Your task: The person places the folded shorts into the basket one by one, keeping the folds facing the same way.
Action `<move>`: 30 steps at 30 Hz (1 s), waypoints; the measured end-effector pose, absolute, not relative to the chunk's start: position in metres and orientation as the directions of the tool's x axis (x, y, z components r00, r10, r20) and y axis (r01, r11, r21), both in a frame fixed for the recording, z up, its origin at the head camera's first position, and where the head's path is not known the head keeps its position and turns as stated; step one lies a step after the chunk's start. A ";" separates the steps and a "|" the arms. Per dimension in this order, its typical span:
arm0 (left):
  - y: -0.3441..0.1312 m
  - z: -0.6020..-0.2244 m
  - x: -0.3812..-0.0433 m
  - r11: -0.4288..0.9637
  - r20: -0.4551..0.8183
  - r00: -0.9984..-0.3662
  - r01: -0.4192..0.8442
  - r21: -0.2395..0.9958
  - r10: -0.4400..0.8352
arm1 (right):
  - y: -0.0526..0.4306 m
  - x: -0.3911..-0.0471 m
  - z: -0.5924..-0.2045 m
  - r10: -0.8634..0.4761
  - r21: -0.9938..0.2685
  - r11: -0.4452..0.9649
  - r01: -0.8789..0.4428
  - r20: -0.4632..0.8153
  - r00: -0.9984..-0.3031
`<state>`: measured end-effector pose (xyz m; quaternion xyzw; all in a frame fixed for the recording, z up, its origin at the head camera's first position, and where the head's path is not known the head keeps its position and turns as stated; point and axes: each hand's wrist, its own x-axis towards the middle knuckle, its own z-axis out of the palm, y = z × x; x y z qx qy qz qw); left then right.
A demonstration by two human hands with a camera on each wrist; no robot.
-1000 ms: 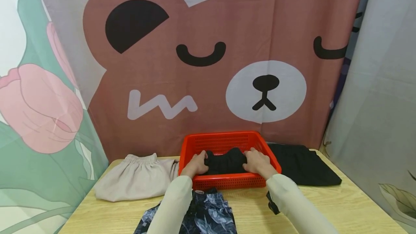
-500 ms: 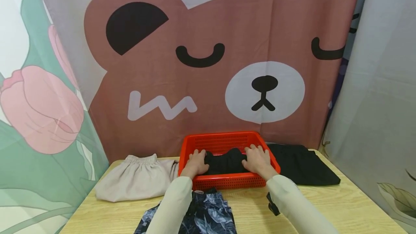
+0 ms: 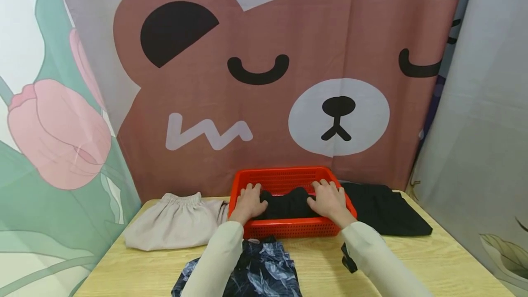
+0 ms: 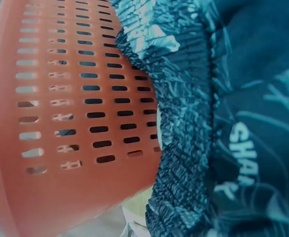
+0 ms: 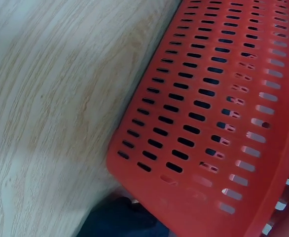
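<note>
A red perforated plastic basket [image 3: 290,229] stands toward the back of the table, and a folded black garment [image 3: 287,205] lies inside it. My left hand [image 3: 249,203] reaches over the front rim to the garment's left end, fingers extended and a little apart. At the right end my right hand [image 3: 329,200] lies with its fingers spread, thumb against the cloth. Neither hand visibly pinches it. Both wrist views show the basket's outer wall [image 4: 75,192] from the front, with the hands themselves out of sight there.
Dark patterned shorts [image 3: 266,272] with an elastic waistband [image 4: 184,98] lie before the basket. Beige elastic-waisted clothing [image 3: 173,228] lies to its left, a folded black garment [image 3: 383,210] to its right. A bear-print curtain [image 3: 206,168] hangs behind the table.
Both hands have loosened: fingers curled at the garment's ends a second ago are now straighter and spread. The garment stays in the basket. The head view has shifted slightly.
</note>
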<state>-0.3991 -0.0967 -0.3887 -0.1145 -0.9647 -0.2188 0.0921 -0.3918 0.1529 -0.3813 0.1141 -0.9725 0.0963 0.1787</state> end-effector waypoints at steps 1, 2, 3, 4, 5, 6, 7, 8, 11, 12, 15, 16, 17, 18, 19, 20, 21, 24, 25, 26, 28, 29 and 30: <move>-0.097 -0.388 -0.399 0.878 0.235 -0.956 0.261 0.401 0.177 | 0.153 -0.391 -0.380 -0.184 -0.155 0.954 -0.257 0.376 -0.908; -0.098 -0.386 -0.398 0.875 0.241 -0.955 0.262 0.408 0.173 | 0.153 -0.391 -0.379 -0.180 -0.165 0.952 -0.259 0.384 -0.906; -0.099 -0.385 -0.397 0.872 0.243 -0.954 0.263 0.413 0.173 | 0.152 -0.391 -0.378 -0.175 -0.175 0.950 -0.260 0.392 -0.903; -0.100 -0.383 -0.396 0.866 0.250 -0.952 0.271 0.419 0.177 | 0.152 -0.390 -0.377 -0.171 -0.182 0.948 -0.260 0.397 -0.902; -0.101 -0.382 -0.394 0.860 0.256 -0.949 0.280 0.426 0.182 | 0.152 -0.389 -0.376 -0.169 -0.187 0.947 -0.261 0.403 -0.900; -0.102 -0.381 -0.394 0.853 0.264 -0.945 0.292 0.431 0.190 | 0.151 -0.388 -0.375 -0.168 -0.193 0.945 -0.264 0.408 -0.897; -0.102 -0.380 -0.393 0.844 0.277 -0.940 0.309 0.437 0.201 | 0.150 -0.387 -0.375 -0.168 -0.197 0.943 -0.268 0.413 -0.895; -0.104 -0.379 -0.392 0.832 0.291 -0.933 0.329 0.448 0.212 | 0.150 -0.386 -0.374 -0.168 -0.201 0.941 -0.272 0.421 -0.892; -0.106 -0.377 -0.389 0.804 0.331 -0.911 0.383 0.456 0.246 | 0.149 -0.383 -0.373 -0.163 -0.219 0.934 -0.282 0.442 -0.882; -0.107 -0.376 -0.388 0.796 0.342 -0.905 0.397 0.457 0.255 | 0.149 -0.382 -0.372 -0.160 -0.230 0.930 -0.287 0.449 -0.879; -0.110 -0.374 -0.386 0.784 0.351 -0.899 0.411 0.465 0.263 | 0.148 -0.378 -0.370 -0.154 -0.261 0.917 -0.302 0.467 -0.871; -0.110 -0.374 -0.385 0.781 0.352 -0.898 0.413 0.469 0.264 | 0.148 -0.377 -0.369 -0.152 -0.272 0.912 -0.308 0.472 -0.868; -0.110 -0.374 -0.385 0.779 0.353 -0.898 0.414 0.472 0.263 | 0.148 -0.375 -0.369 -0.151 -0.282 0.906 -0.314 0.478 -0.865; -0.111 -0.374 -0.384 0.777 0.358 -0.896 0.417 0.472 0.263 | 0.148 -0.374 -0.368 -0.150 -0.288 0.902 -0.320 0.486 -0.861; -0.111 -0.373 -0.384 0.773 0.363 -0.894 0.420 0.476 0.263 | 0.148 -0.373 -0.367 -0.150 -0.297 0.897 -0.328 0.493 -0.857; -0.111 -0.373 -0.383 0.767 0.374 -0.889 0.430 0.476 0.265 | 0.148 -0.371 -0.366 -0.149 -0.306 0.891 -0.336 0.502 -0.852; -0.111 -0.372 -0.382 0.763 0.383 -0.885 0.436 0.478 0.265 | 0.148 -0.370 -0.365 -0.148 -0.315 0.885 -0.344 0.510 -0.847; -0.112 -0.368 -0.379 0.746 0.401 -0.880 0.443 0.498 0.255 | 0.149 -0.365 -0.362 -0.147 -0.342 0.866 -0.364 0.522 -0.840; -0.113 -0.367 -0.377 0.739 0.404 -0.881 0.441 0.509 0.246 | 0.149 -0.364 -0.360 -0.148 -0.352 0.860 -0.370 0.522 -0.840; -0.114 -0.365 -0.376 0.735 0.413 -0.878 0.444 0.513 0.242 | 0.149 -0.362 -0.359 -0.149 -0.361 0.854 -0.376 0.521 -0.840; -0.117 -0.363 -0.372 0.724 0.423 -0.877 0.442 0.529 0.226 | 0.149 -0.359 -0.355 -0.153 -0.382 0.838 -0.389 0.520 -0.841; -0.119 -0.361 -0.371 0.717 0.436 -0.871 0.452 0.531 0.227 | 0.149 -0.357 -0.353 -0.153 -0.395 0.829 -0.395 0.520 -0.841; -0.121 -0.360 -0.370 0.710 0.443 -0.868 0.457 0.535 0.224 | 0.150 -0.356 -0.351 -0.152 -0.410 0.819 -0.402 0.521 -0.840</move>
